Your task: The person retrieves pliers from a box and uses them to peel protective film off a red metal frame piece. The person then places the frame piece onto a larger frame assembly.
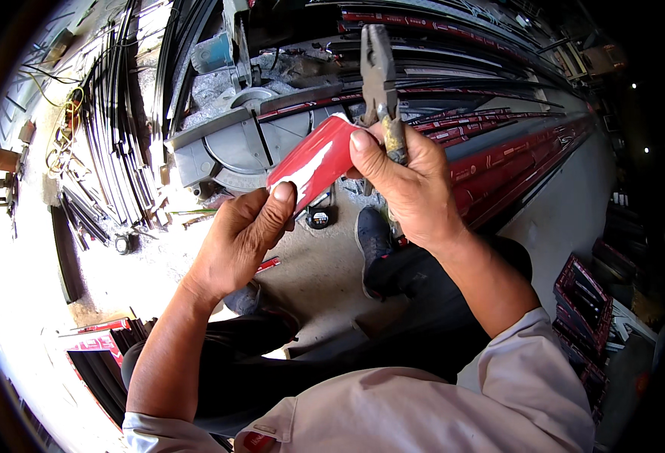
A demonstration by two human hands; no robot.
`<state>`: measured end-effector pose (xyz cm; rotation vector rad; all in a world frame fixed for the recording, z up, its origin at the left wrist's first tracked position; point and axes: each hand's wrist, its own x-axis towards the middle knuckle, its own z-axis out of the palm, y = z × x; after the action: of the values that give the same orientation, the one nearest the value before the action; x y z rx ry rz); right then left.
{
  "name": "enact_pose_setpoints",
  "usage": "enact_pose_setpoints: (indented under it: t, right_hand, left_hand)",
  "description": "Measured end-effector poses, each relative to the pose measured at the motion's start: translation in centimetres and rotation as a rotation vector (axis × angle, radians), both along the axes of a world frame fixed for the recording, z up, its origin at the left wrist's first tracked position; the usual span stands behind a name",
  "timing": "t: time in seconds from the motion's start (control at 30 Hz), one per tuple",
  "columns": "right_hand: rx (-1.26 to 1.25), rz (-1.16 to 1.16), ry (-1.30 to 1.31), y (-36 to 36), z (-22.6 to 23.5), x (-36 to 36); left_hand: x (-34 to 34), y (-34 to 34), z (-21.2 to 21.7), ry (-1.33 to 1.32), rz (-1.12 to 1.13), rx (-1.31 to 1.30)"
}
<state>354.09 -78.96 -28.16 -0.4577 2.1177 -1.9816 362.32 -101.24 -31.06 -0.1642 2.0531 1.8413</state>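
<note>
Between my two hands stretches a short glossy red piece [316,161], tilted up to the right, with a white edge at its upper end. Whether it is loose film or a film-covered profile, I cannot tell. My left hand [240,234] pinches its lower end between thumb and fingers. At the upper end, my right hand [415,177] presses its thumb close to the red piece. That same hand also grips combination pliers [379,79], whose jaws point up and away from me; their worn yellowish handle shows by the fingers.
A mitre saw [234,147] stands just beyond my hands. Below them a tape measure [317,217] lies on the floor near my shoe [374,235]. Long dark profiles [117,113] lie at the left, red-filmed profiles [498,162] at the right. Cut pieces [583,302] are stacked at the right.
</note>
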Motion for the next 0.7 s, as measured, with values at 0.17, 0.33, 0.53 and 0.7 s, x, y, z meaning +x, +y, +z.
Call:
enact_pose_setpoints:
  t: [0.17,0.33,0.53,0.7]
  right_hand:
    - [-0.269,-0.169,-0.107,1.3,1.3,-1.7]
    - [-0.325,-0.202,-0.16,3.1,1.1,-2.5]
    - [-0.312,-0.171,-0.15,2.9,1.0,-2.1]
    - [-0.278,-0.174,-0.157,2.6,1.0,-2.0]
  left_hand:
    - [0.1,-0.1,1.0,-0.085,-0.051,0.053]
    - [0.2,0.0,1.1,-0.075,-0.066,0.136]
    - [0.1,-0.2,1.3,-0.089,-0.088,0.185]
    - [0.2,-0.3,1.4,-0.112,-0.103,0.253]
